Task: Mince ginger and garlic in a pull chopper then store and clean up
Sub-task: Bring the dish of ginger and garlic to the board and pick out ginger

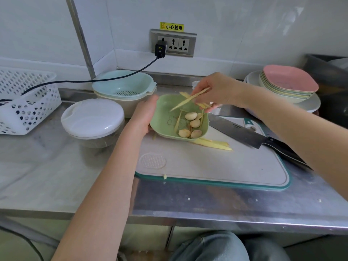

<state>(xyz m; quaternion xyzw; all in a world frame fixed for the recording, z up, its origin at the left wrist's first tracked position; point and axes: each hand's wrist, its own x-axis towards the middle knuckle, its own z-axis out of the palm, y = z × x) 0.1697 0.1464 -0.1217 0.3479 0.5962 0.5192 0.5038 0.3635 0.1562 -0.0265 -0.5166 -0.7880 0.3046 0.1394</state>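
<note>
As the left hand [145, 117] grips the tilted square green plastic dish [169, 117] mid-frame, the right hand [216, 91] pinches pale ginger strips [190, 98]; best released low, inside its rim.

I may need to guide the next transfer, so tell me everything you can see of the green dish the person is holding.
The green dish is a shallow, square, rounded-corner dish, seemingly matte plastic, with a faint line drawing on its floor. It is tilted, its lower right edge down on the cutting board. The left hand grips its left rim. Inside lie four peeled garlic cloves and several ginger strips. The right hand holds more ginger strips above its far side.
</note>
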